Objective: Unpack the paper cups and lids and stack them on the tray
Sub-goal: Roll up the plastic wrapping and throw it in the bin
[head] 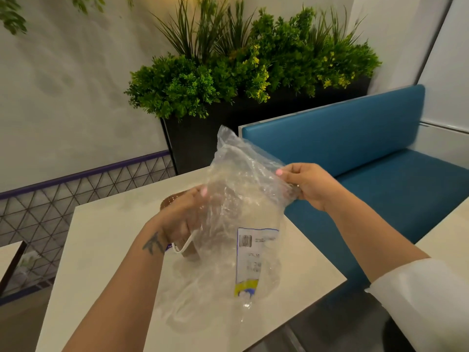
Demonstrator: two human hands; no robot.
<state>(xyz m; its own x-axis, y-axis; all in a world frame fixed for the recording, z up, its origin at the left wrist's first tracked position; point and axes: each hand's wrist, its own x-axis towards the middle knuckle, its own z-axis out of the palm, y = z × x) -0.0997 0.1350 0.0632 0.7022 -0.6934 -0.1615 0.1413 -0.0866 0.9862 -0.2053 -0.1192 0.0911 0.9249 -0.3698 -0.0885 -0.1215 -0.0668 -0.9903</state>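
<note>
A crumpled clear plastic bag (243, 199) with a white, blue and yellow label (250, 260) hangs above the white table (106, 250), its lower end resting on the tabletop. My left hand (182, 217) grips the bag's left side; a white cord loops below that hand. My right hand (307, 184) pinches the bag's upper right edge. Something brown (168, 200) shows behind my left hand and through the plastic; I cannot tell what it is. No tray or lids can be made out.
A blue upholstered bench (355, 158) stands right of the table. A black planter (203, 141) with green plants sits behind it. A mesh railing (76, 194) runs along the left. Another table's corner (446, 240) shows at the right.
</note>
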